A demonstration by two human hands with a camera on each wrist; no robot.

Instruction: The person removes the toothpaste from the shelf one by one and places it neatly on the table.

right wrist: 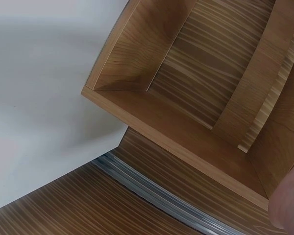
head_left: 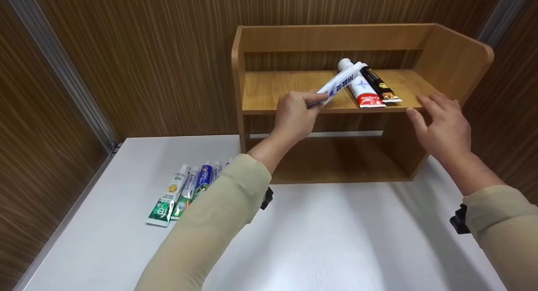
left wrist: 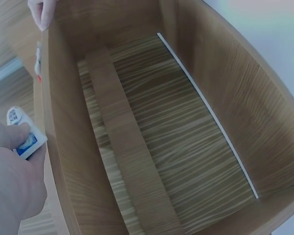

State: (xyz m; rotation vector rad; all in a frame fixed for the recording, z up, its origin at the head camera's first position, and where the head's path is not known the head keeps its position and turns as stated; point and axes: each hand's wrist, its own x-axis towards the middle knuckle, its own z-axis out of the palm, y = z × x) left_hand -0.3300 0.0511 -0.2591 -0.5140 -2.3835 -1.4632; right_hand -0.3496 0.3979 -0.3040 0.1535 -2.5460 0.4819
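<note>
Left hand (head_left: 296, 116) pinches a tube (head_left: 339, 84) by its near end, leaving the cap (head_left: 360, 65) free; right hand (head_left: 446, 125), uncurled, perhaps steadies the shelf (head_left: 281, 87).

I face a back wall (head_left: 138, 64) of brown panelling with fine vertical streaks. A left wall (head_left: 46, 114) and a right wall (head_left: 510, 110) in similar streaked brown close in my sides, and a grey metal strip (head_left: 63, 64) runs up the left corner, with another strip (head_left: 506, 17) up the right. Before me is a white table (head_left: 319, 240), its far edge along the back wall. On it, right of my middle, stands a light-brown wooden shelf (head_left: 336, 35) with two levels, rounded upper side corners and a top rail; I see panelling through the gap beneath that rail. The lower level looks darker than the upper. Light brightens the table nearest me, and soft shadows (head_left: 424, 211) streak its right part.
</note>
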